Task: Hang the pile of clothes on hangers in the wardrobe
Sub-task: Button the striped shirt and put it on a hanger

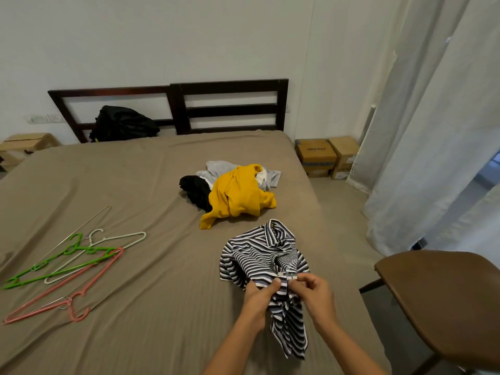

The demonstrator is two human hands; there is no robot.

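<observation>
Bed [135,185], hangers [81,253], clothes pile [238,190].
The hangers lie at the bed's left, the clothes pile right of its middle; at its near right, left hand [259,293] and right hand [313,293] pinch the limp, light striped shirt [259,253], probably best taken by its collar [278,234].

Dark upside-down print on top of a cardboard box [315,154]. Too blurred to read. Nothing else legible anywhere.

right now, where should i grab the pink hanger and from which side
Grip the pink hanger at its neck by the hook, coming from the near side. It lies flat on the bed with the hook pointing toward you and free, while its far end crosses the green hanger and white hanger.
</observation>
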